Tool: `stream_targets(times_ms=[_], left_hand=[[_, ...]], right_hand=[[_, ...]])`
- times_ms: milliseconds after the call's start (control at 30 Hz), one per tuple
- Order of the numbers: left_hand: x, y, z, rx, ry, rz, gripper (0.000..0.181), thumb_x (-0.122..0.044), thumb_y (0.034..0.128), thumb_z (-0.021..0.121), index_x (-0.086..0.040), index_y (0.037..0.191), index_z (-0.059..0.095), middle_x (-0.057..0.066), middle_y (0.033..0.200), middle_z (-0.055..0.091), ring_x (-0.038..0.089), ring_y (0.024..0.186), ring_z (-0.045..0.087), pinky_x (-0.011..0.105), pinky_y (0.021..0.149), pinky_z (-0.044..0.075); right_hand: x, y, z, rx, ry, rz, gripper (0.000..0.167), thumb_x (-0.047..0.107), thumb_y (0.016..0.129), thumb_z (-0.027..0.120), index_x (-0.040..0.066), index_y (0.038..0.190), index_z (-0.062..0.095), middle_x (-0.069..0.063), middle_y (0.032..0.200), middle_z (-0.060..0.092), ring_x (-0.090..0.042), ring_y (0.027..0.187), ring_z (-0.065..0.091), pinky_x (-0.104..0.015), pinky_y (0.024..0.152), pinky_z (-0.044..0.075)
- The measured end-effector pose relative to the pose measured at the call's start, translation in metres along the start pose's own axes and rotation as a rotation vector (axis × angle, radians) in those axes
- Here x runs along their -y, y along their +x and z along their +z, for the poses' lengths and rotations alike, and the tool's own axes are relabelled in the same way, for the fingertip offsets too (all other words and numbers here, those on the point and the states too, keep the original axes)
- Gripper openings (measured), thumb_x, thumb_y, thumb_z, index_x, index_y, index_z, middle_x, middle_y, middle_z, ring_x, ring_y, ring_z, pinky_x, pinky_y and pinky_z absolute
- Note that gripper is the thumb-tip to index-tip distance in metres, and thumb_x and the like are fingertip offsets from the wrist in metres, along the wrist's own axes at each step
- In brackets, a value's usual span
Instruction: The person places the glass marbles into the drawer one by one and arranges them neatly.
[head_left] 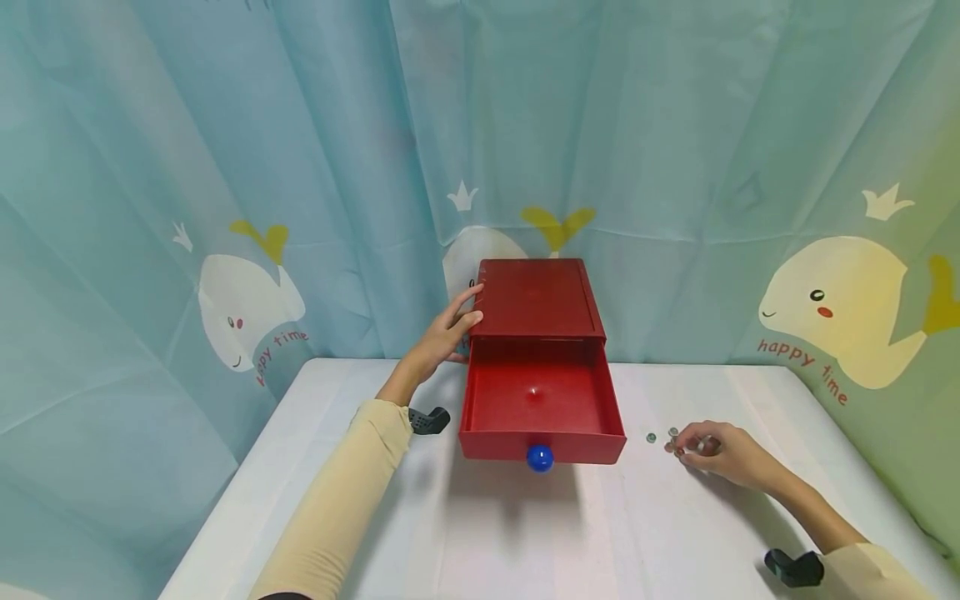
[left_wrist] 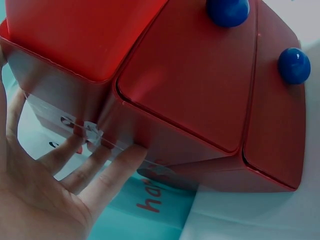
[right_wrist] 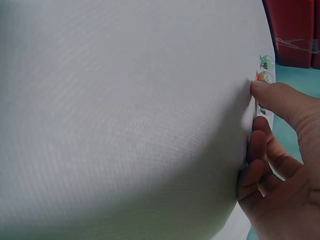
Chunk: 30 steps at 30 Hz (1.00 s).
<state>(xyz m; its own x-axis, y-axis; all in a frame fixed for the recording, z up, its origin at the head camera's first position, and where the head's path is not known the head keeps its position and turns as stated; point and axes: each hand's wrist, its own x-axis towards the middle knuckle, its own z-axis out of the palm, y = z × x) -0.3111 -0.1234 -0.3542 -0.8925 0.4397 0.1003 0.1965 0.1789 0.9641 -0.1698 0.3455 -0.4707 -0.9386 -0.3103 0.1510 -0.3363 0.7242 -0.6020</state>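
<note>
A red cabinet (head_left: 536, 296) stands on the table with its top drawer (head_left: 540, 400) pulled out; a blue ball knob (head_left: 540, 457) is on the drawer front. My left hand (head_left: 437, 342) rests on the cabinet's left side, its fingers spread. In the left wrist view, the fingertips (left_wrist: 132, 155) touch the side wall. To the right of the drawer, small clear glass marbles (head_left: 651, 437) lie on the table. My right hand (head_left: 723, 454) is down among them, fingers curled, with a marble (right_wrist: 263, 109) between thumb and index finger. The fingers partly hide the marbles.
Two lower drawers (left_wrist: 272, 120) with blue knobs are closed. The cabinet stands on a white table (head_left: 360, 383) close to a blue curtain (head_left: 637, 167) printed with whales. Black wrist devices (head_left: 429, 421) sit on both forearms.
</note>
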Motion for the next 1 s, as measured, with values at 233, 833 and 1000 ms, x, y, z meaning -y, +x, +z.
stream_targets(times_ms=[233, 833, 1000], left_hand=[[0.000, 0.000, 0.000, 0.003, -0.003, 0.005, 0.062, -0.047, 0.1013, 0.053, -0.046, 0.159, 0.030, 0.009, 0.160, 0.039, 0.034, 0.136, 0.049, 0.059, 0.090, 0.056], [0.002, 0.000, 0.000, 0.015, -0.011, 0.014, 0.062, -0.046, 0.1017, 0.053, -0.044, 0.160, 0.030, 0.009, 0.160, 0.039, 0.035, 0.135, 0.051, 0.059, 0.090, 0.056], [0.001, 0.001, -0.001, 0.016, -0.009, 0.017, 0.062, -0.046, 0.1019, 0.053, -0.044, 0.160, 0.030, 0.009, 0.161, 0.039, 0.034, 0.136, 0.051, 0.059, 0.090, 0.056]], right_hand=[[-0.003, 0.002, 0.000, -0.001, -0.010, -0.033, 0.018, 0.005, 0.084, 0.080, 0.017, 0.095, 0.073, 0.005, 0.089, 0.068, -0.003, 0.070, 0.050, -0.024, 0.062, 0.044], [0.011, 0.012, -0.029, 0.097, 0.023, -0.243, 0.020, 0.000, 0.086, 0.077, 0.017, 0.093, 0.068, 0.007, 0.085, 0.066, -0.003, 0.073, 0.058, -0.024, 0.061, 0.049], [0.023, 0.017, -0.046, 0.097, -0.010, -0.236, 0.018, 0.003, 0.087, 0.078, 0.015, 0.096, 0.068, 0.005, 0.089, 0.067, -0.004, 0.074, 0.060, -0.024, 0.061, 0.049]])
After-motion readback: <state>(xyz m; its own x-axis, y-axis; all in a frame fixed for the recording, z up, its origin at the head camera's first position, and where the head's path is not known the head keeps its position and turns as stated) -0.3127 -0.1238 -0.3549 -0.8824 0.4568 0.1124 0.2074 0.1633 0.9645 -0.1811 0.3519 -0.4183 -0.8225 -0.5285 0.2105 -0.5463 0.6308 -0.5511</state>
